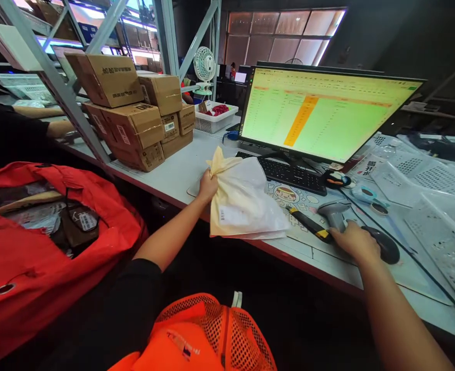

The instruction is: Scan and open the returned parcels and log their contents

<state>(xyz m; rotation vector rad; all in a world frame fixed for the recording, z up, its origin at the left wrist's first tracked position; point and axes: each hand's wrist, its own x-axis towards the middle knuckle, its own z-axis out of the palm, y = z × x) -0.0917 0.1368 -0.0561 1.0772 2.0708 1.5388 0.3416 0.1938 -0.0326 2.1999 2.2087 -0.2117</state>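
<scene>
My left hand [208, 186] is closed on the gathered upper left corner of a pale yellow and white plastic mailing bag [246, 196]. The bag hangs over the front edge of the desk, a barcode label on its lower left part. My right hand [355, 242] is closed around the handle of a grey barcode scanner [334, 210], its head pointing left over the desk mat. Left of the scanner lies a black and yellow box cutter [308, 223]. A black computer mouse [384, 245] rests just beside my right hand.
Cardboard boxes [130, 126] are stacked at the desk's left end by a metal frame. A monitor [323, 111] and keyboard [292, 173] stand behind the bag. White plastic baskets [443, 221] sit right. A red sack [119, 226] holds parcels; another person's arm [59, 128] is beyond.
</scene>
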